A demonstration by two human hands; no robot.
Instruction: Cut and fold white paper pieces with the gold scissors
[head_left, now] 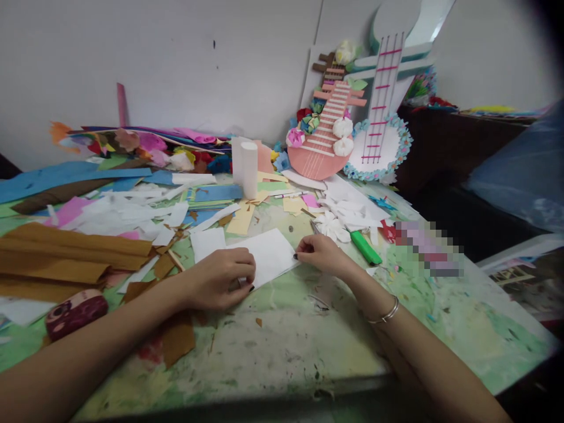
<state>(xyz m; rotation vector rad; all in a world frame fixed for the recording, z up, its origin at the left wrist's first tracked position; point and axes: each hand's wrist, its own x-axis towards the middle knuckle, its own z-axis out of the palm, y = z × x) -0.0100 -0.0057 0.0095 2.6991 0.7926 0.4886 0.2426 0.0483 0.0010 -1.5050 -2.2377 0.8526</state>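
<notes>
A folded sheet of white paper (268, 252) lies on the paint-stained table in front of me, between my two hands. My left hand (224, 276) rests over its left part, fingers curled and thumb at the near edge. At the right corner, the thumb and fingertips of my right hand (324, 252) are pinched together on the paper. A smaller white piece of paper (208, 242) lies just beyond my left hand. Right of my right hand are a white paper flower (331, 226) and a green-handled tool (365, 248), perhaps a cutter.
Brown crepe paper (66, 258) and a dark red patterned object (76, 314) lie at left. White scraps (118, 211) spread behind them. A white paper roll (249, 170) stands upright at the back, near pink (315, 155) and white (374, 144) instrument-shaped paper crafts. The table's front edge (308, 390) is close.
</notes>
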